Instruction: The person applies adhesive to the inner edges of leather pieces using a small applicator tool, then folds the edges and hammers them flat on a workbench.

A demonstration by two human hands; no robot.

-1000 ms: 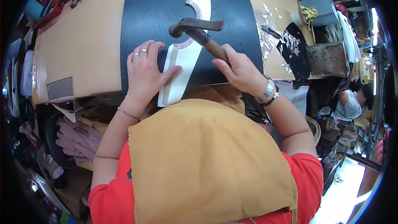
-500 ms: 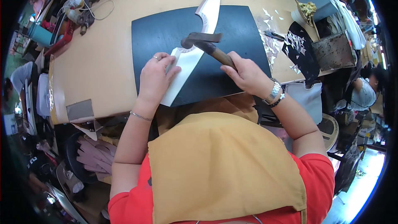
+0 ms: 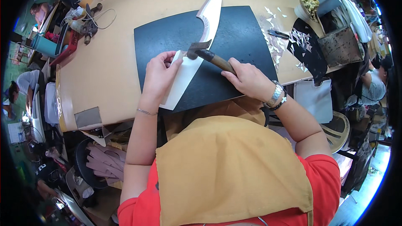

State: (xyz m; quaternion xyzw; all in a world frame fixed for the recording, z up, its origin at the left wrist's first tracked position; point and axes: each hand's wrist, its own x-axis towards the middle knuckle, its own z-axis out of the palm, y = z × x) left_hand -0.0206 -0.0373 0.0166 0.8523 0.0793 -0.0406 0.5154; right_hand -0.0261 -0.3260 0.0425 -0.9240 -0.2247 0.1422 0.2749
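A long curved white leather-like piece (image 3: 186, 69) lies across a black mat (image 3: 234, 37) on a tan workbench (image 3: 113, 54). My left hand (image 3: 158, 75) presses down on the near end of the white piece, fingers on its edge. My right hand (image 3: 248, 78) grips the wooden handle of a hammer (image 3: 205, 53), whose dark metal head rests on the white piece just right of my left fingers. A watch sits on my right wrist, a thin bracelet on my left.
Small white offcuts (image 3: 276, 44) and a black sheet (image 3: 307, 46) lie at the bench's right end beside a metal box (image 3: 340, 46). Tools and cables (image 3: 86, 19) crowd the far left corner. Stacked cut pieces (image 3: 102, 159) sit below the bench. Other people sit at both sides.
The view has shifted, so the bench sits more to the right and lower. The hammer head has come down closer to my left fingers on the white piece.
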